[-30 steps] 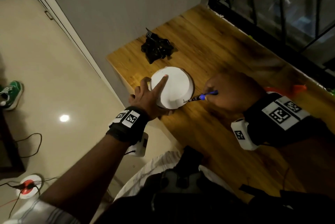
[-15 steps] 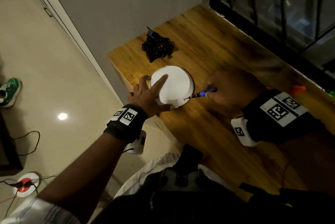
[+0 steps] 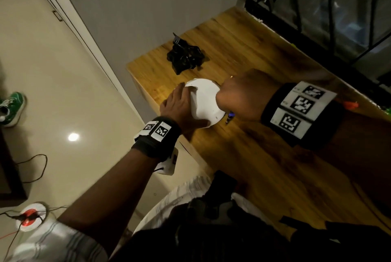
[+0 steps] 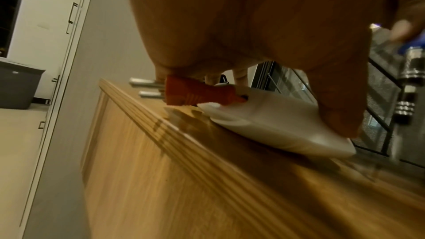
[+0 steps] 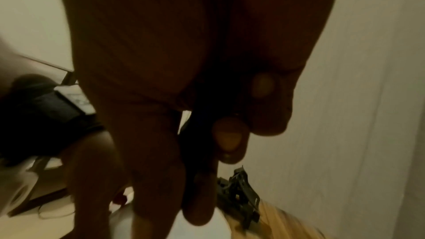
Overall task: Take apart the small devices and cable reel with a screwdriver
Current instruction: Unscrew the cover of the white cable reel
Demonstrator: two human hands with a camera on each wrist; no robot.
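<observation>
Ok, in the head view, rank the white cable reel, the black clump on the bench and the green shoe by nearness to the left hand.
1. White cable reel: under the left hand, touching it.
2. Black clump: on the wooden bench, beyond the reel, towards the wall.
3. Green shoe: on the floor, far left.
</observation>
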